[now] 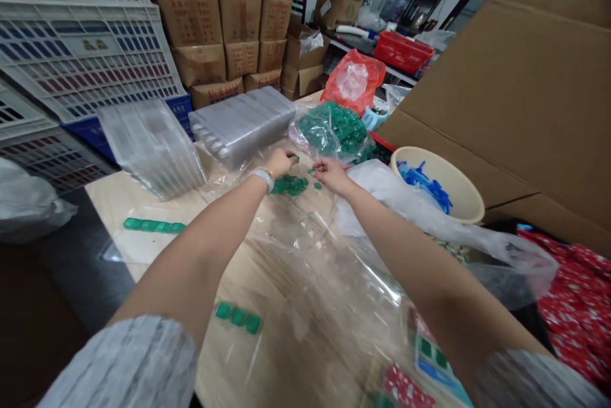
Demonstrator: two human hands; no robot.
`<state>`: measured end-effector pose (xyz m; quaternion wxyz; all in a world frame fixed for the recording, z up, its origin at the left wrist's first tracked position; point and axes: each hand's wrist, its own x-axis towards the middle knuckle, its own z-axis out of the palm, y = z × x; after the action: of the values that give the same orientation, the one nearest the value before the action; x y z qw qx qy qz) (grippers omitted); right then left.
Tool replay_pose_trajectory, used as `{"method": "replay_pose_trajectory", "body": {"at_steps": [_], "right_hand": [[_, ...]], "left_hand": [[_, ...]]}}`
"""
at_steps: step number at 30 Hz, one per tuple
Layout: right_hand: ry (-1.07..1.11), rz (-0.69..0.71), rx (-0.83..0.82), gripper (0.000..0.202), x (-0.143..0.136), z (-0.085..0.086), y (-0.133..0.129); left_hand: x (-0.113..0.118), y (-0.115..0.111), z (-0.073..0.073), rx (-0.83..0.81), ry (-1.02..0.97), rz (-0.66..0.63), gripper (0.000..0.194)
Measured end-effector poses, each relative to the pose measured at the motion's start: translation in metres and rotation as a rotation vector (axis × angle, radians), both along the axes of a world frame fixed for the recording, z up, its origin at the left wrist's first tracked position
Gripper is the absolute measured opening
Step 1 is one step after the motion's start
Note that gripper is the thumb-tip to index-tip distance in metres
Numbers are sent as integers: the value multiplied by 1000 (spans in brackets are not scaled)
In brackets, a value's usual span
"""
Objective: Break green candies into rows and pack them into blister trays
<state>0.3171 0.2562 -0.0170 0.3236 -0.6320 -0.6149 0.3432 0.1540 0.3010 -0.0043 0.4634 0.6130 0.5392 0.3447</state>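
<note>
Both arms reach forward over the table to a loose pile of small green square pieces (289,185). My left hand (280,163) is closed, with a dark green piece (295,158) at its fingertips. My right hand (331,175), also closed in a pinch, has a small green piece (312,170) at its fingertips. One loose green piece (317,186) lies just below the right hand. Behind the hands sits a clear bag of many green pieces (337,128). Nearer me lie a row of three green squares (237,317) on clear plastic and a longer green row (154,225) at the left.
Clear plastic trays (243,118) are stacked behind the left hand, more trays (153,147) beside them. A cream bowl (465,195) with blue items stands right, near crumpled plastic (382,188). Crates (86,51), cartons (188,13) and a large cardboard flap (515,77) surround the table (272,344).
</note>
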Motion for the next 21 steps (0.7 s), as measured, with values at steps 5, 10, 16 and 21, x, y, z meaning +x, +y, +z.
{"method": "replay_pose_trajectory", "body": {"at_steps": [5,10,16,21], "right_hand": [[442,0,-227,12,-13,24,-17],[415,91,-313,16,-29,38,-28],[257,114,55,12,-74,42,-37],[492,58,-77,12,-101,46,-47]], "left_hand": [[-23,-36,23,-195,-162,56,16],[-39,-66,32,-403,-415,54,8],[-53,-80,37,-361,-566,129,7],[-58,-89,35,-277,-578,150,11]]}}
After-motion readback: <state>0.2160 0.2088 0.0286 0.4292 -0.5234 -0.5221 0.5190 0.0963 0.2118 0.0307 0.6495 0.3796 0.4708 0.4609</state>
